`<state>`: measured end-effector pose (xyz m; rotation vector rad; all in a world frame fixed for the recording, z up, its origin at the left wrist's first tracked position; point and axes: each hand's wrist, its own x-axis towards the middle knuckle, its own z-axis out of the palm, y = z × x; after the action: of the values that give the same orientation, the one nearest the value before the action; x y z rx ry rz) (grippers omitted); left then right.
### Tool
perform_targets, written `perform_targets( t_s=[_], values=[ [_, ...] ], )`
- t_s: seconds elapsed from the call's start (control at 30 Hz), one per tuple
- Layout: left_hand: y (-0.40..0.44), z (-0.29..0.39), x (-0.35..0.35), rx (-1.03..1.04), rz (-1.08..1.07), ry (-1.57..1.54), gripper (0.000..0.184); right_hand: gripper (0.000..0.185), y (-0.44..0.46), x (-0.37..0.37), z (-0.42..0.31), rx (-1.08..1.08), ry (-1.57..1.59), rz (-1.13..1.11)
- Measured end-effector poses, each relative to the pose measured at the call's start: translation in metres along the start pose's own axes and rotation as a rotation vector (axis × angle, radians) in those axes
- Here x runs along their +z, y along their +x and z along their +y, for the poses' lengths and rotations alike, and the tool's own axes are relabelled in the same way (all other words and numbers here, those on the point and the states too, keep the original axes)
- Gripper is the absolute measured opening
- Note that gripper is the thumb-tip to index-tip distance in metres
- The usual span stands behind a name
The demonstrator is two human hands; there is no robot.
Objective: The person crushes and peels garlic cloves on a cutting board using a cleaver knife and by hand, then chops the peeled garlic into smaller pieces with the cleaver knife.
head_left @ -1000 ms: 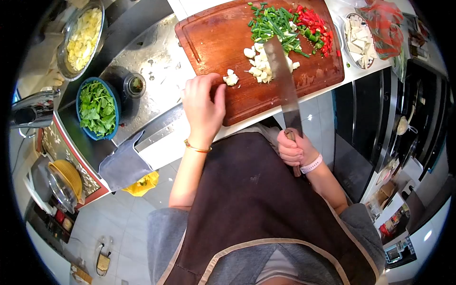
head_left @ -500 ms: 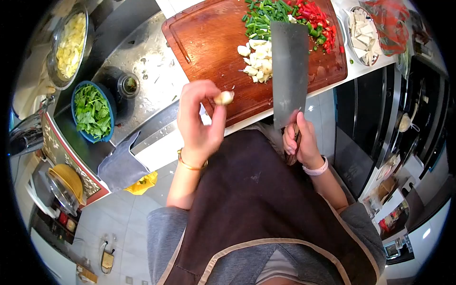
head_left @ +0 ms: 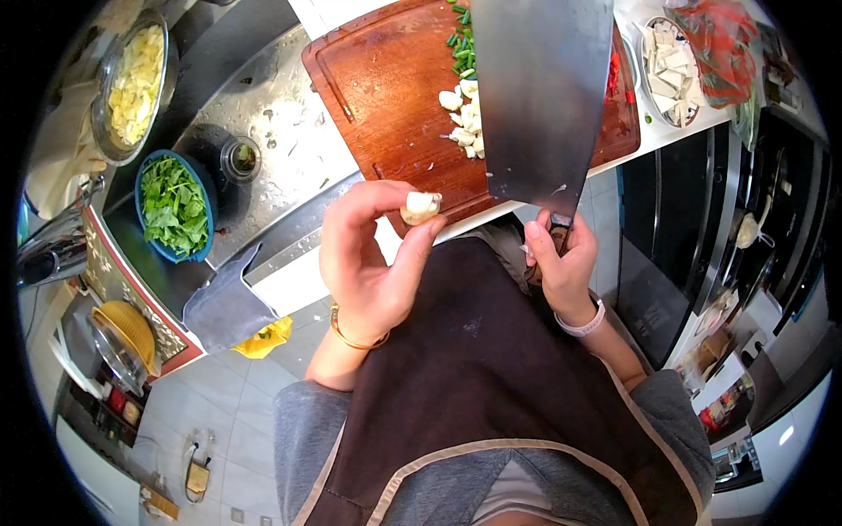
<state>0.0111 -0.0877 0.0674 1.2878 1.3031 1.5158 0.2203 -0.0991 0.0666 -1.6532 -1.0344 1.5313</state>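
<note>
My left hand pinches a garlic clove between thumb and forefinger, just off the near edge of the wooden cutting board. Wrapped round a handle, my right hand holds a cleaver whose broad blade is raised and points away from me. Peeled garlic cloves lie in a pile on the board, partly covered from view by the blade. Chopped green onions and cut red chillies show on either side of it.
Left of the board is a metal sink with a blue basket of leafy greens. A bowl of yellow slices stands beyond. To the right are a plate of white slices and a red plastic bag. A grey cloth hangs over the sink's edge.
The cleaver has come up closer to the camera, and its blade now hides more of the board. My left hand has moved slightly nearer to me, still pinching the garlic clove.
</note>
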Motion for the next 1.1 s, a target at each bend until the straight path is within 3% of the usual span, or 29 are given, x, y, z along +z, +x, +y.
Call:
perform_targets(
  t_s=[0.07, 0.1, 0.23, 0.33, 0.4, 0.53, 0.63, 0.7, 0.8, 1.1],
  values=[
    [-0.002, 0.004, -0.001, -0.399, -0.005, -0.183, 0.035, 0.017, 0.001, 0.003, -0.006, -0.016, -0.02, 0.002],
    [-0.002, 0.004, -0.001, -0.457, -0.022, -0.234, 0.034, 0.018, 0.002, 0.004, -0.007, -0.032, -0.04, 0.004],
    [-0.003, 0.001, -0.004, -0.519, -0.053, -0.202, 0.032, 0.019, -0.001, -0.002, 0.004, -0.033, -0.053, 0.025],
    [-0.001, -0.021, -0.005, -0.586, -0.198, 0.057, 0.028, 0.02, -0.001, -0.008, 0.011, -0.084, -0.147, 0.0],
    [-0.003, -0.045, 0.0, -0.618, -0.181, 0.119, 0.025, 0.019, -0.002, -0.007, 0.009, -0.097, -0.423, 0.042],
    [-0.007, -0.058, 0.002, -0.599, -0.196, 0.357, 0.024, 0.018, 0.0, -0.001, 0.005, -0.198, -0.671, 0.03],
    [-0.014, -0.061, -0.001, -0.475, -0.226, 0.618, 0.021, 0.021, 0.001, 0.0, 0.004, -0.354, -0.851, -0.01],
    [-0.02, -0.067, -0.002, -0.02, -0.137, 0.71, 0.018, 0.018, 0.002, -0.001, 0.005, -0.421, -0.892, -0.027],
    [-0.025, -0.076, -0.004, 0.156, -0.169, 0.719, 0.018, 0.016, 0.003, -0.003, 0.004, -0.511, -0.986, -0.069],
    [-0.03, -0.093, -0.005, 0.2, -0.167, 0.738, 0.021, 0.023, 0.015, 0.003, 0.001, -0.546, -1.172, -0.162]
  ],
)
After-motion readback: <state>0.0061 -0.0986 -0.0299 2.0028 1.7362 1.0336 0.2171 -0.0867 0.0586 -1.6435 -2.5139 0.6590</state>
